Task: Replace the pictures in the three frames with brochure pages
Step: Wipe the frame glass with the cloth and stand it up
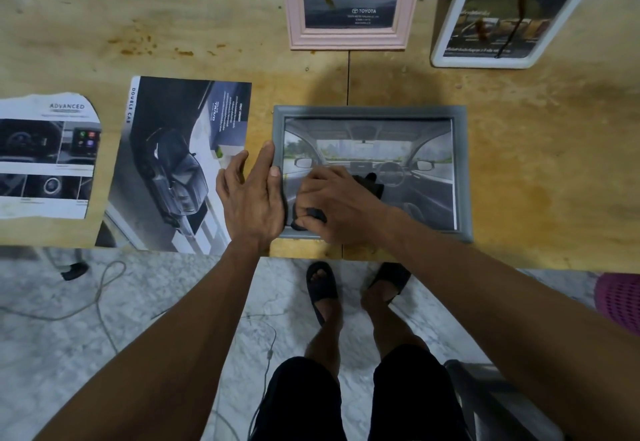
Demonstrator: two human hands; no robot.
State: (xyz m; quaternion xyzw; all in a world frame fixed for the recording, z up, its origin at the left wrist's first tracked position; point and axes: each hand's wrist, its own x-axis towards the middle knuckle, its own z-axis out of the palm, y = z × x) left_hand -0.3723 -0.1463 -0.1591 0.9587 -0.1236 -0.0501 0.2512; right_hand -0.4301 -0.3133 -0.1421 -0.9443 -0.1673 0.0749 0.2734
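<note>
A grey frame (462, 163) lies flat near the table's front edge, holding a brochure page of a car interior. My left hand (251, 195) rests on the frame's left edge, fingers spread, thumb on the rail. My right hand (332, 205) presses a black cloth (372, 182) onto the frame's glass at its lower left. A pink frame (346, 41) and a white frame (446, 49) stand at the back, each with a brochure page inside. The brochure (166, 163) with a dark car lies left of the grey frame.
A torn brochure page (45, 156) lies at the far left of the wooden table (536, 170). Below the table edge are a marble floor, a white cable (100, 298), my sandalled feet and a pink basket (620, 298) at the right.
</note>
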